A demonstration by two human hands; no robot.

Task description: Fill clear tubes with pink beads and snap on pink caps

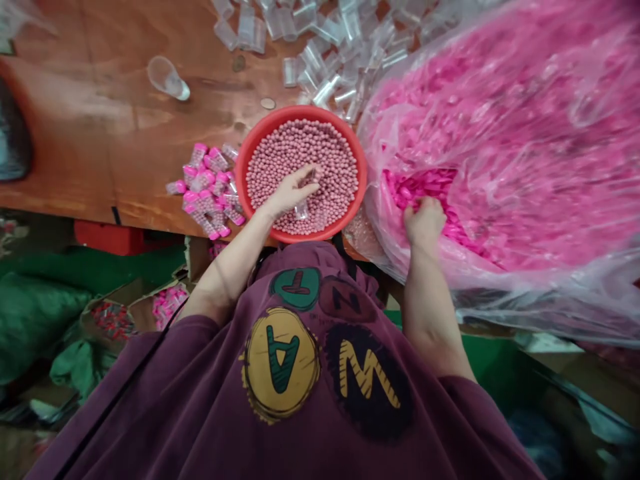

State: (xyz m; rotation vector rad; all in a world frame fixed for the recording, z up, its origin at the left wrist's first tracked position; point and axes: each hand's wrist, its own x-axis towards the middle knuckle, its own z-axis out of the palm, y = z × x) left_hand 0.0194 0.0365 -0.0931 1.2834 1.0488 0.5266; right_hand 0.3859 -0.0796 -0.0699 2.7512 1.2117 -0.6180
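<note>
My left hand (294,191) is over a red basin (241,170) of small pink beads (280,150). Its thumb and fingers are closed on a small clear plastic tube (313,177), partly hidden by them. Below the palm, another clear piece (301,211) shows against the beads; whether it is a separate tube I cannot tell. On the right, my right hand (426,219) reaches into the torn opening of a large clear bag (387,130), among bright pink plastic pieces (425,183). Its fingers are curled, and their tips are hidden.
Left of the basin lies a pile of bead-filled tubes with pink caps (207,187). Many empty clear tubes (325,63) are scattered behind it on the wooden table (115,133). A clear funnel-shaped cup (167,77) lies farther left. Boxes with small pieces (113,320) stand below the table edge.
</note>
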